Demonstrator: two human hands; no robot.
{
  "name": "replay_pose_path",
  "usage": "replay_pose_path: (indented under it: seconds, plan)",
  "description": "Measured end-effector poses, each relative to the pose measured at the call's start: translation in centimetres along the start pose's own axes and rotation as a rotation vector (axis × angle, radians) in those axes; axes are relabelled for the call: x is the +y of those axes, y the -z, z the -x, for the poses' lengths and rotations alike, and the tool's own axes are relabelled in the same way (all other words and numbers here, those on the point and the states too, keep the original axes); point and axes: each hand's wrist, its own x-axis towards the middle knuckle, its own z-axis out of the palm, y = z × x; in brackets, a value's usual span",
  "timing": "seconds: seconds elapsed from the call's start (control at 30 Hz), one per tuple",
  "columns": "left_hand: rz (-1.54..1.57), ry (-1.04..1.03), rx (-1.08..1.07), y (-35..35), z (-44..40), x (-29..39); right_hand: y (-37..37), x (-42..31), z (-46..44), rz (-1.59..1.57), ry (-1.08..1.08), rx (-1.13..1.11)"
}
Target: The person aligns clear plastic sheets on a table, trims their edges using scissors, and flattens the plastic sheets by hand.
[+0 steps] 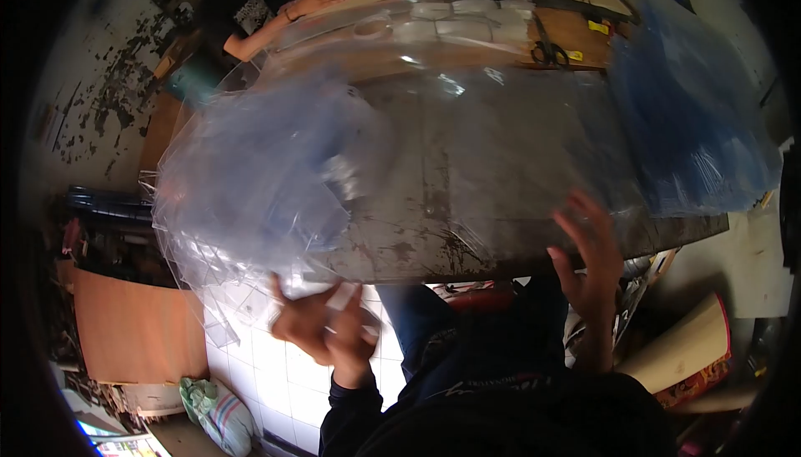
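My left hand (329,323) is just off the near table edge, below a loose pile of clear plastic sheets (250,173). It is blurred, but its fingers look spread; a pale patch between them I cannot make out. My right hand (591,248) is raised over the near edge on the right, fingers apart and holding nothing. Under and beyond it, a thin clear plastic sheet (517,157) lies flat on the dark, scratched table (400,232). The pile on the left droops over the table edge. A stack of bluish plastic sheets (692,123) rests at the right end.
Scissors (549,54) and a tape roll (373,28) lie toward the back, near bundled clear plastic (467,19). Across the table a person in a dark shirt (250,11) reaches over another work surface. A sack (219,419) sits on the tiled floor at lower left.
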Motion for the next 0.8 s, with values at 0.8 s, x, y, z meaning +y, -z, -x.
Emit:
replay_pose_path:
  seconds: [0.8]
  plan:
    - [0.611, 0.982, -0.468, -3.5, 7.2, 5.4, -4.2, -2.6, 1.1, -0.083, -0.124, -0.257]
